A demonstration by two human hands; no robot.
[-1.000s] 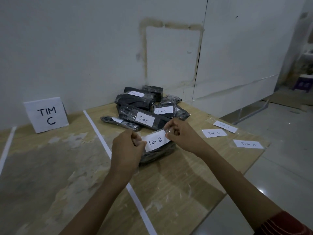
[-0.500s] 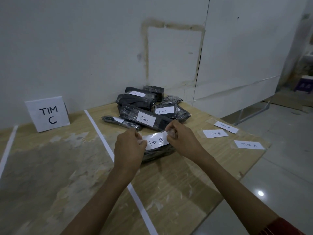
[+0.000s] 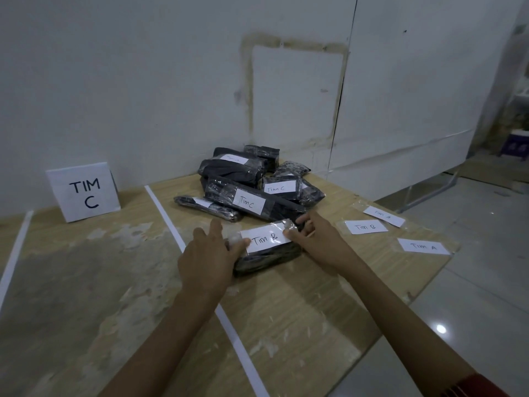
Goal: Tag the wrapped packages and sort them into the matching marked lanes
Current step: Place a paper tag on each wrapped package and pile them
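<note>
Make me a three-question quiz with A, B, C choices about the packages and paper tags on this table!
1. Where does the standing sign marked TIM C stand?
A. against the wall at the table's left back
B. on the floor
C. on top of the pile

2. How many loose tags lie on the table to the right of the hands?
A. one
B. three
C. six

3. What is happening to the Tim B tag?
A. it lies torn in half
B. it hangs on the wall
C. both hands press it onto a dark package

Answers:
1. A, it stands upright by the wall, left of the white tape line.
2. B, a Tim B tag and two Tim A tags lie there.
3. C, the left hand and right hand hold its ends down on the package.
</note>
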